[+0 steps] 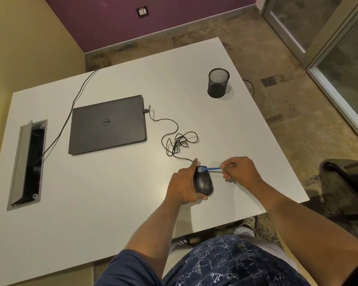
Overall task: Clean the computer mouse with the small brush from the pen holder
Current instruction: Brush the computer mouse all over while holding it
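Observation:
A black wired computer mouse (204, 182) rests on the white table (116, 182) near its front right edge. My left hand (184, 183) grips the mouse from its left side, index finger stretched along its front. My right hand (241, 169) pinches the handle of a small blue brush (210, 168), whose bristle head touches the front of the mouse. The black mesh pen holder (218, 83) stands upright at the far right of the table, with nothing visible in it.
A closed dark laptop (107, 124) lies at centre left, with the mouse's tangled cable (180, 141) plugged into its right side. A power cable (70, 112) runs to an open cable tray (28, 162) at the left. A chair base (347, 174) stands right of the table.

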Demonstrator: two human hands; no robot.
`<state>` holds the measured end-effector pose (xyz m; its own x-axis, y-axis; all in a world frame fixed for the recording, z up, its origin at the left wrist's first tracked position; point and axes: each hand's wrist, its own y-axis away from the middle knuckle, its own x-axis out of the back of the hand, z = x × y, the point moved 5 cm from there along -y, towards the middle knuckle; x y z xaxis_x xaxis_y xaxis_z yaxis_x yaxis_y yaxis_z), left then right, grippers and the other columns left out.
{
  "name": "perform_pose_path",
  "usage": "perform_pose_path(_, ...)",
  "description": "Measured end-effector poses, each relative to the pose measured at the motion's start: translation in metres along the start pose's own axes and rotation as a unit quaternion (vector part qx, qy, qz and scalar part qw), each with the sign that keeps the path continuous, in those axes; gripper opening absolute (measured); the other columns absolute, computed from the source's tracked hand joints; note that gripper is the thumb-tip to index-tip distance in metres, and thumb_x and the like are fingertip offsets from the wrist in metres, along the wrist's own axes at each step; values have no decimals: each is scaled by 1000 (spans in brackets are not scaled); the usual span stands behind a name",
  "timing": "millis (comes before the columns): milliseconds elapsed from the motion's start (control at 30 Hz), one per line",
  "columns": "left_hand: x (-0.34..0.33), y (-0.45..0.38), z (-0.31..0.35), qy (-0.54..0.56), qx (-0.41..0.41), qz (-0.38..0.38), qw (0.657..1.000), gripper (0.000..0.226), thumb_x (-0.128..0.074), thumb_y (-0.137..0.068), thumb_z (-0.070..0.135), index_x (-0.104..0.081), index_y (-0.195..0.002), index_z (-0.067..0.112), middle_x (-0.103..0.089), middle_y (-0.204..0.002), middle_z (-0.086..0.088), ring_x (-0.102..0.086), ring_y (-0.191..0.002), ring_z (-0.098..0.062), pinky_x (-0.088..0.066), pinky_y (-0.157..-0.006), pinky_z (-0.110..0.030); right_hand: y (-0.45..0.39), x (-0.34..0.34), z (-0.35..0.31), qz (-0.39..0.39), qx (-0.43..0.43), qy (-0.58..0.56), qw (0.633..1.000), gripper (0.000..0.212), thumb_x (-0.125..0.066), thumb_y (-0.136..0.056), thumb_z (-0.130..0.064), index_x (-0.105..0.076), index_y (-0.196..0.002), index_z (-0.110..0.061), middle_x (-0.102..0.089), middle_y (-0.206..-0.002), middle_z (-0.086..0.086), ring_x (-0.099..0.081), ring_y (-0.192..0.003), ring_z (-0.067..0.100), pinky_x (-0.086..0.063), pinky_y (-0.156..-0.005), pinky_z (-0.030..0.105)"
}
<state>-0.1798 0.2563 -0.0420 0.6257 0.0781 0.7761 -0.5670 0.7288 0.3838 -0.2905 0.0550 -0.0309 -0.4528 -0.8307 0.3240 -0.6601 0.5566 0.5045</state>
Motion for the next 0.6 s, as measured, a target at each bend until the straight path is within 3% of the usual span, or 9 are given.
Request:
perform_pose_path(133,0,-1,-1,-2,1,-7,1000,145,-81,-46,76,-5,-161,32,-57,-144,6,-54,-128,-25,-46,-102,-46,-5,18,8,94,-28,3,995,12,-67,-87,-1,-78,-82,-4,-72,-59,10,-68,-47,16,-61,-56,32)
perform_pose_path(267,0,0,-1,-2,-3,-3,1000,141,-81,-47,75,-8,-160,32,-58,-141,4,-56,-126,-25,-47,-101,-45,-1,17,0,5,-13,-55,998,12,-70,-91,-2,-79,-85,-7,-75,-68,14,-72,-56,20,-65,-64,38)
perform_pose_path(367,0,0,-1,-4,-3,-7,1000,141,-82,-48,75,-9,-161,32,-58,-142,5,-55,-126,-25,-46,-102,-45,3,11,1,-51,-26,-17,998,12,-69,-91,1,-79,-85,-2,-74,-71,19,-70,-57,21,-64,-64,39)
perform_pose_path(500,0,0,0,-11,1,-17,1000,141,-82,-48,74,-8,-161,33,-55,-146,6,-53,-129,-25,-45,-104,-45,1,33,13,24,-63,-15,998,15,-67,-89,4,-78,-80,0,-72,-64,19,-67,-50,22,-63,-61,38)
perform_pose_path(600,1,1,1,-10,0,-14,1000,141,-83,-48,73,-9,-161,31,-56,-145,5,-54,-128,-25,-45,-104,-45,-1,30,7,16,-31,-53,998,14,-68,-91,3,-79,-84,-3,-74,-66,18,-70,-53,23,-65,-67,45)
